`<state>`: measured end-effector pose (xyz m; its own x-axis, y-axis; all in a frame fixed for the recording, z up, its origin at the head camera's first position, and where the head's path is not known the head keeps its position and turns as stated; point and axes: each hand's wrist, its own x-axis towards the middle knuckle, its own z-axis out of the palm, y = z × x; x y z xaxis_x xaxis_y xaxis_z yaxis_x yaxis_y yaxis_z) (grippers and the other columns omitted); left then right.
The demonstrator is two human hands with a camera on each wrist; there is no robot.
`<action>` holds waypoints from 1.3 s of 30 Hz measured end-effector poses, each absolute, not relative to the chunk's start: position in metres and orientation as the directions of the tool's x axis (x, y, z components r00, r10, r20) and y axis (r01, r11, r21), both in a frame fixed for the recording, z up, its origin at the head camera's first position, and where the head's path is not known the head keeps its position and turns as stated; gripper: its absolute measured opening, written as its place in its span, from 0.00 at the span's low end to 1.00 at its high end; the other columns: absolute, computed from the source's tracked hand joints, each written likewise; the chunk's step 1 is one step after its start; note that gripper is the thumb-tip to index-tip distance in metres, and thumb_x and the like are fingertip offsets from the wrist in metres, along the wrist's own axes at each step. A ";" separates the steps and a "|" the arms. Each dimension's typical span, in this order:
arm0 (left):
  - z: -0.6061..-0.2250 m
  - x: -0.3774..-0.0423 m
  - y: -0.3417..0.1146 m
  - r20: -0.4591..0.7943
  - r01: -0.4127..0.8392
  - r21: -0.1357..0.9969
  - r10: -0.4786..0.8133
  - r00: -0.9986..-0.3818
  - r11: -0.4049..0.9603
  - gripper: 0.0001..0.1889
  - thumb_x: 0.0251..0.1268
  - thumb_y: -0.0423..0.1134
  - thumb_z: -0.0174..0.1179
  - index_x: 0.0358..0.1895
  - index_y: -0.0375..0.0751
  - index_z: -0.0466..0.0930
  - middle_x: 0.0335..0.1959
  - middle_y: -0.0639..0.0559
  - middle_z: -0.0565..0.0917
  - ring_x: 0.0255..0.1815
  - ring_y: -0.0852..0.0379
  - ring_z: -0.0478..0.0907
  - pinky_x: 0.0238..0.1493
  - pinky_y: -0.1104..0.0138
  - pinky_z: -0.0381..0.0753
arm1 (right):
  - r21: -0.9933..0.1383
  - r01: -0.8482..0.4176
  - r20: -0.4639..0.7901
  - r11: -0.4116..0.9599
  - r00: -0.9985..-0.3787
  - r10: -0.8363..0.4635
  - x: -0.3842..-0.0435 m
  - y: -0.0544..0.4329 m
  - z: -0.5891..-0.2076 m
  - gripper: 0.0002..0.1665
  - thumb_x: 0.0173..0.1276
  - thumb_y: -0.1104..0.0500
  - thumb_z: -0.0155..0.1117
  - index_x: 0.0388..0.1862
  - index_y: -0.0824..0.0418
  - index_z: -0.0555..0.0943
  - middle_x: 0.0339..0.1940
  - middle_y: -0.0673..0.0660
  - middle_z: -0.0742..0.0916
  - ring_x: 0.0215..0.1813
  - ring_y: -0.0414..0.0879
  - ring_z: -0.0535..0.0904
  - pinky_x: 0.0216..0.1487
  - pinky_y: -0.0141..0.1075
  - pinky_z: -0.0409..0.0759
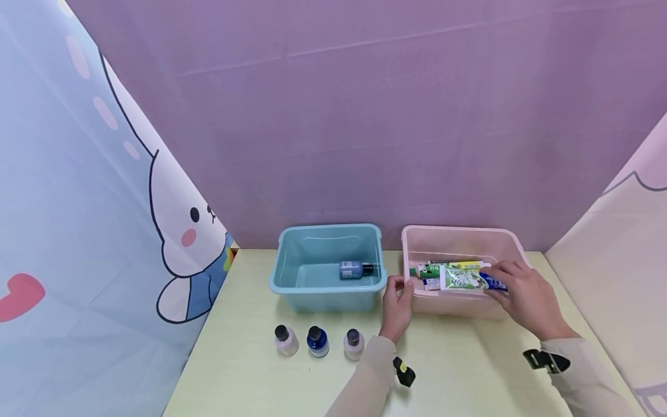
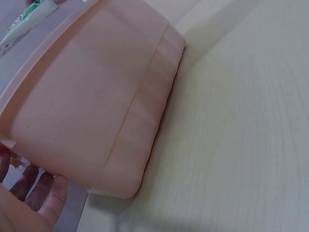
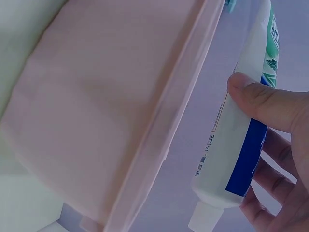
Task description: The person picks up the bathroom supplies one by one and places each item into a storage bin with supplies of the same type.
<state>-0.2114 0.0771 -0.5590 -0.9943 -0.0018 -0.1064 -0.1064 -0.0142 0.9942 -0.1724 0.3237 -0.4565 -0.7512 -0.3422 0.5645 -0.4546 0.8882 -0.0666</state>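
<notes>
At left on the bench [image 1: 234, 359], the teal bin [image 1: 325, 302] contains a blue-grey bottle [image 1: 351, 270] lying on its side, with three upright black-capped bottles [image 1: 318, 342] in a row in front. Next, the left hand [image 1: 397, 310] grips the left front corner of the pink bin [image 1: 458, 306], fingers against its outer wall. At right, the right hand [image 1: 531, 298] pinches the white, green and blue tube [image 1: 461, 278] between thumb and fingers, positioned over other tubes [image 1: 428, 270] inside the pink bin, its white cap pointing right.
</notes>
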 end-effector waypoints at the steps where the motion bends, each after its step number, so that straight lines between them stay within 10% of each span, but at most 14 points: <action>1: -0.559 -0.211 0.077 -0.108 -0.108 0.994 -0.001 -0.994 -0.014 0.09 0.79 0.53 0.53 0.53 0.58 0.74 0.59 0.59 0.77 0.67 0.56 0.73 0.69 0.55 0.78 | -0.064 -0.459 0.566 0.886 -0.748 -0.346 -0.174 0.324 -0.456 0.30 0.43 0.59 0.84 0.49 0.63 0.88 0.41 0.59 0.88 0.43 0.56 0.82 0.36 0.54 0.80; 9: -0.560 -0.211 0.077 -0.098 -0.098 0.995 0.001 -0.995 -0.009 0.09 0.80 0.54 0.53 0.53 0.58 0.73 0.58 0.60 0.77 0.65 0.57 0.73 0.68 0.57 0.80 | -0.059 -0.480 0.565 0.875 -0.739 -0.367 -0.183 0.326 -0.451 0.39 0.72 0.29 0.55 0.51 0.62 0.87 0.41 0.58 0.87 0.45 0.56 0.80 0.35 0.53 0.78; 16: -0.562 -0.212 0.077 -0.097 -0.097 0.995 0.000 -0.995 -0.005 0.09 0.79 0.55 0.53 0.52 0.60 0.73 0.59 0.60 0.77 0.65 0.57 0.73 0.67 0.57 0.80 | -0.063 -0.481 0.552 0.875 -0.747 -0.371 -0.191 0.327 -0.449 0.32 0.43 0.59 0.83 0.51 0.62 0.87 0.41 0.59 0.88 0.46 0.56 0.80 0.38 0.54 0.79; 39: -0.562 -0.213 0.076 -0.101 -0.101 0.995 0.004 -0.995 -0.001 0.10 0.78 0.56 0.53 0.53 0.60 0.73 0.60 0.58 0.78 0.66 0.55 0.74 0.67 0.56 0.80 | -0.093 -0.451 0.425 0.887 -0.824 -0.374 -0.226 0.328 -0.429 0.26 0.52 0.62 0.82 0.51 0.59 0.87 0.49 0.60 0.88 0.56 0.61 0.80 0.43 0.61 0.83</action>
